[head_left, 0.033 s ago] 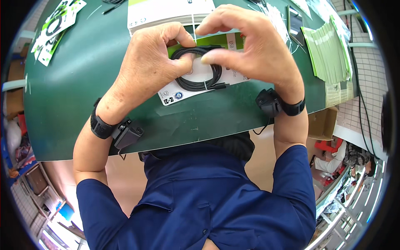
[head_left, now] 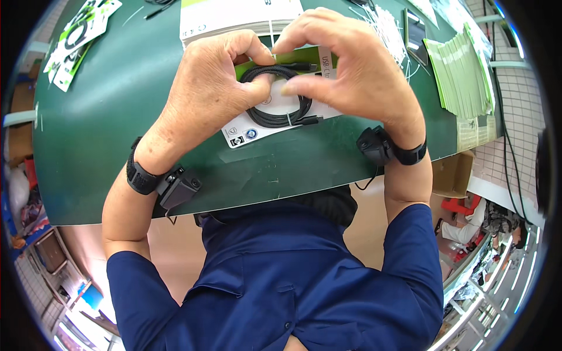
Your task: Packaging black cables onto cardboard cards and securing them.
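A black braided cable (head_left: pixel 270 120), wound in a coil, lies on a white and green printed card (head_left: pixel 237 130). A small white tie binds the coil at its lower side. My left hand (head_left: pixel 205 79) is closed on the coil's upper left, its thumb inside the ring. Beside its bent index finger a thin white cable tie (head_left: pixel 271 34) stands up, pointing away from me. My right hand (head_left: pixel 369 70) curves over the card's right side, thumb and index finger apart. Its index fingertip is close to the tie; whether they touch is unclear. Its other fingers are mostly hidden.
A stack of white cards (head_left: pixel 234 20) stands just beyond my hands on the green table (head_left: pixel 105 158). Loose printed cards (head_left: pixel 79 44) lie far left. At the right are white cable ties (head_left: pixel 386 35), a phone (head_left: pixel 415 35) and a fanned stack of green cards (head_left: pixel 459 76).
My right hand has shifted slightly left, its thumb a little lower and closer to me, covering more of the card. My left hand and the coil look the same.
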`<state>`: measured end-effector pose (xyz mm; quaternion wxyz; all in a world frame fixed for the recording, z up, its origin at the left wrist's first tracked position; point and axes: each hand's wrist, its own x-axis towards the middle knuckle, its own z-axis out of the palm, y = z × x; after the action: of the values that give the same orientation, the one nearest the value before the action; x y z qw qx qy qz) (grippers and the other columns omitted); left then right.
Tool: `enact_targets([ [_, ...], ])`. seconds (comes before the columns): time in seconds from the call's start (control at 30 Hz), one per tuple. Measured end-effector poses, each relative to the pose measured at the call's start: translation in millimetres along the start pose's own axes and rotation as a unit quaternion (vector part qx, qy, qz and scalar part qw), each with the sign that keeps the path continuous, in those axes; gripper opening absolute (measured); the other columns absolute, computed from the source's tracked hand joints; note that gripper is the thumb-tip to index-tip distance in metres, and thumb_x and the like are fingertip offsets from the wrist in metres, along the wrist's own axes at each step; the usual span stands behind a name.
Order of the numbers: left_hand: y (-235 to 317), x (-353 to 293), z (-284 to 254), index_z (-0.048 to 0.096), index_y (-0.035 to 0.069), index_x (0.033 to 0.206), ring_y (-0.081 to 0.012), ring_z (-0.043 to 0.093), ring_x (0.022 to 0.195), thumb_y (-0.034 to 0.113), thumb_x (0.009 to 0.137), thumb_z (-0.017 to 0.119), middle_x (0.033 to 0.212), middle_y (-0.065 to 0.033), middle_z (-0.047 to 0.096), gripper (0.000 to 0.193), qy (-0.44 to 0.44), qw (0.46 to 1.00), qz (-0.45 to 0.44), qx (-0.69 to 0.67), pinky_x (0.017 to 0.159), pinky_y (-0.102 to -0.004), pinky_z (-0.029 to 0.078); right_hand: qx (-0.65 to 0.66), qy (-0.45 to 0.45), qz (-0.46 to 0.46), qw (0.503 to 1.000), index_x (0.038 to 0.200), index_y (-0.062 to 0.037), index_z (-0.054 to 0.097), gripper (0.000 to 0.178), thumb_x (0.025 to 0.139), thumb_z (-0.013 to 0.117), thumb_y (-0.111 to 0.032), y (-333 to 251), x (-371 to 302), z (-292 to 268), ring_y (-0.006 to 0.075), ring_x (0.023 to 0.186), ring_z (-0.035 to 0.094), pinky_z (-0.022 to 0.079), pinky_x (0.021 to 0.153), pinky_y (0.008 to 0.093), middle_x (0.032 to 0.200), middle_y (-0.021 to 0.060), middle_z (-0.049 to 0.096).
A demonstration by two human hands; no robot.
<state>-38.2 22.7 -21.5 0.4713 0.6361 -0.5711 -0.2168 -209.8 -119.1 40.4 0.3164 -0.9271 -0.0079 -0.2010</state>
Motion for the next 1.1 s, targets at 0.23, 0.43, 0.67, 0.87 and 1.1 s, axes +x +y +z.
enact_targets([
  [0.23, -1, -1, 0, 0.071, -0.001, 0.092, -0.0118, 0.066, 0.081, 0.000, 0.077, 0.071, 0.087, -0.0060, 0.073, 0.016, -0.002, 1.000, -0.012, -0.007, 0.078, -0.0276, 0.053, -0.112, 0.026, 0.025, 0.993, 0.099, -0.0022, 0.063, 0.033, 0.069, 0.078, -0.002, 14, -11, 30, 0.0342, 0.091, 0.065, 0.054, 0.080, 0.0369, 0.100, 0.0107, 0.065],
  [0.43, -3, 0, 7, 0.073, 0.000, 0.090, -0.0092, 0.064, 0.070, 0.004, 0.074, 0.072, 0.079, -0.0056, 0.072, 0.016, 0.035, 0.999, 0.006, -0.030, 0.067, -0.0264, 0.052, -0.065, 0.025, 0.048, 0.996, 0.095, -0.0021, 0.068, 0.023, 0.075, 0.079, -0.005, 9, -4, 22, 0.0331, 0.088, 0.066, 0.053, 0.077, 0.0384, 0.092, 0.0136, 0.066],
  [0.67, 1, 1, 11, 0.074, 0.000, 0.092, -0.0081, 0.064, 0.071, 0.004, 0.075, 0.071, 0.079, -0.0054, 0.073, 0.018, 0.047, 0.997, -0.019, -0.059, 0.068, -0.0249, 0.052, 0.008, 0.027, 0.059, 0.998, 0.093, 0.0007, 0.061, 0.020, 0.077, 0.072, 0.000, 4, -1, 15, 0.0391, 0.089, 0.064, 0.053, 0.076, 0.0414, 0.089, 0.0193, 0.063],
  [0.87, 0, -2, 11, 0.074, -0.001, 0.092, -0.0075, 0.063, 0.070, 0.004, 0.076, 0.071, 0.078, -0.0054, 0.072, 0.017, 0.033, 0.998, -0.024, -0.055, 0.066, -0.0250, 0.052, 0.078, 0.074, 0.036, 0.994, 0.105, 0.0024, 0.064, 0.022, 0.085, 0.073, -0.003, 5, -1, 12, 0.0232, 0.083, 0.069, 0.054, 0.074, 0.0340, 0.091, 0.0141, 0.070],
  [1.1, -3, -4, 7, 0.071, -0.002, 0.090, -0.0071, 0.059, 0.067, 0.004, 0.077, 0.071, 0.076, -0.0053, 0.070, 0.014, -0.020, 0.998, -0.045, -0.025, 0.063, -0.0257, 0.049, 0.224, 0.042, 0.268, 0.936, 0.104, 0.0043, 0.067, 0.019, 0.091, 0.075, -0.007, 8, 2, 20, 0.0108, 0.073, 0.065, 0.053, 0.068, 0.0277, 0.086, 0.0077, 0.073],
])
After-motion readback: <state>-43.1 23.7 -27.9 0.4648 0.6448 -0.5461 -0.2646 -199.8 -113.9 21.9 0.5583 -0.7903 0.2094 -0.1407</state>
